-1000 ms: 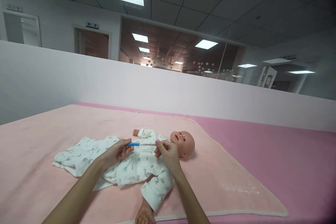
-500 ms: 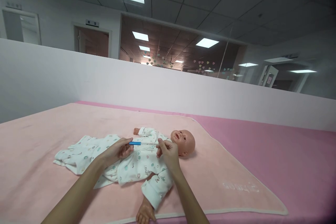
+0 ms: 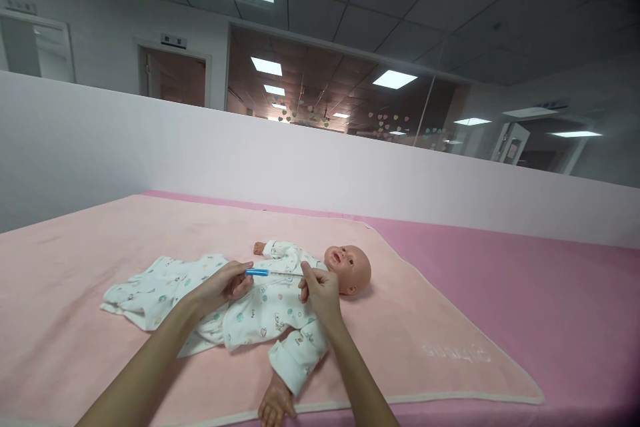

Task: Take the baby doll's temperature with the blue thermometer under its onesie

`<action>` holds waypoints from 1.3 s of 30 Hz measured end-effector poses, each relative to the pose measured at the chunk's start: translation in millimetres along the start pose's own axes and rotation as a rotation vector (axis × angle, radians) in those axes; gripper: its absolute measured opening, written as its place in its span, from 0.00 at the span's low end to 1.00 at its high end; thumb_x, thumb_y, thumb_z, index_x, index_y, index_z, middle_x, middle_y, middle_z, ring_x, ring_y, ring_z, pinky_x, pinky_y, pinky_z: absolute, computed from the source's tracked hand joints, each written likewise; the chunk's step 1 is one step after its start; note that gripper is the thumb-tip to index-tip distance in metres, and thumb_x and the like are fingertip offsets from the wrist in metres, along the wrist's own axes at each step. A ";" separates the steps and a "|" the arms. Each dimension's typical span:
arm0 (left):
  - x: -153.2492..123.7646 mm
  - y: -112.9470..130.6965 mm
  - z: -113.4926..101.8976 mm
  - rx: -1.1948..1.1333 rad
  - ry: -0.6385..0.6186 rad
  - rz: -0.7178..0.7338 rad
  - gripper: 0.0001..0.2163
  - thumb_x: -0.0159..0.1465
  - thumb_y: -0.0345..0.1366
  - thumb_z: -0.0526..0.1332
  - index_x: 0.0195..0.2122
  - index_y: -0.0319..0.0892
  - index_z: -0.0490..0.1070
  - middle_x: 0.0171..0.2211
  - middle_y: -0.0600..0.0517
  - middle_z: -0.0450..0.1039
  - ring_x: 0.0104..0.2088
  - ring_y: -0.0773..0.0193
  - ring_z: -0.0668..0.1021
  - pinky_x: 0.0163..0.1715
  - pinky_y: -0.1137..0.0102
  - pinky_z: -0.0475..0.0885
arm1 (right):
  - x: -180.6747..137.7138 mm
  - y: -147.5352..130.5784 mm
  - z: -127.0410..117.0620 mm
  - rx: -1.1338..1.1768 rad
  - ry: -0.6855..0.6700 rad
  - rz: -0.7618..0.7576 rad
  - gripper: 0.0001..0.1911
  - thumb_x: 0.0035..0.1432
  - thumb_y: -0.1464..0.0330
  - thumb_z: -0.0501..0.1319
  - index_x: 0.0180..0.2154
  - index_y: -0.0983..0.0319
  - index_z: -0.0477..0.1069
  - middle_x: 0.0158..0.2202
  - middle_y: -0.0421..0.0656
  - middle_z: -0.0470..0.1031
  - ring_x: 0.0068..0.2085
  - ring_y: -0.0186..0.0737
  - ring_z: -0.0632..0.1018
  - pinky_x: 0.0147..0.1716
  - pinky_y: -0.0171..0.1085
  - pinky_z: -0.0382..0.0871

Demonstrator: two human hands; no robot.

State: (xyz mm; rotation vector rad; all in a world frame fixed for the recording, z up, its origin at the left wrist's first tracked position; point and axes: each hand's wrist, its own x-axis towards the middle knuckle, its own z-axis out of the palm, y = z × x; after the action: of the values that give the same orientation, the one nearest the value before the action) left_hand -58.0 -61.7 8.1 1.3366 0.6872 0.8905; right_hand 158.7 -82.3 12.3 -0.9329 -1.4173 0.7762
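Note:
Between my two hands a slim thermometer (image 3: 285, 274) with a clear, finely marked stem and a blue end is held level above the doll's chest. My left hand (image 3: 227, 285) pinches the blue end. The fingertips of my right hand (image 3: 320, 288) close on the tip of the clear stem. Under them a baby doll (image 3: 350, 268) lies on its back, head to the right. It wears a white printed baby outfit (image 3: 265, 313), whose loose lower part spreads to the left. One doll hand (image 3: 277, 401) reaches the blanket's front edge.
A peach blanket (image 3: 410, 320) with pale lettering lies under the doll, on a pink surface (image 3: 565, 307). Behind it runs a white partition wall (image 3: 310, 167). Beyond are doorways and a large window with heart stickers.
Both hands keep hold of the thermometer in almost the same place. Marks on its stem show more clearly now. The whole view has shifted very slightly.

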 end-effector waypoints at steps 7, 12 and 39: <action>1.9 -2.3 -1.2 -0.036 0.063 -0.001 0.22 0.59 0.51 0.50 0.19 0.37 0.60 0.15 0.57 0.51 0.17 0.75 0.53 0.18 0.75 0.45 | 0.1 1.2 0.6 -0.054 0.030 -0.028 0.25 0.54 0.56 0.54 0.13 0.64 0.62 0.08 0.36 0.61 0.12 0.27 0.62 0.18 0.29 0.58; 1.2 -3.3 -1.3 0.022 0.090 -0.023 0.18 0.56 0.49 0.56 0.23 0.36 0.63 0.18 0.56 0.55 0.18 0.76 0.55 0.17 0.77 0.44 | -0.8 -0.7 0.4 -0.081 0.030 -0.038 0.24 0.54 0.56 0.54 0.13 0.64 0.62 0.09 0.36 0.60 0.13 0.27 0.62 0.19 0.29 0.58; 1.8 0.7 9.1 0.137 0.096 0.080 0.18 0.56 0.48 0.56 0.25 0.35 0.68 0.16 0.57 0.54 0.16 0.76 0.53 0.16 0.76 0.44 | 18.3 -69.0 -16.4 -0.021 -0.245 -0.108 0.11 0.50 0.62 0.59 0.28 0.64 0.73 0.19 0.39 0.68 0.20 0.31 0.68 0.19 0.31 0.62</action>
State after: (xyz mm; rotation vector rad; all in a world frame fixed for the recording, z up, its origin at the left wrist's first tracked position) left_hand -49.5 -64.9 10.0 1.4585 0.7848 0.9907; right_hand 169.2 -98.5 82.9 -0.7894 -1.6772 0.8165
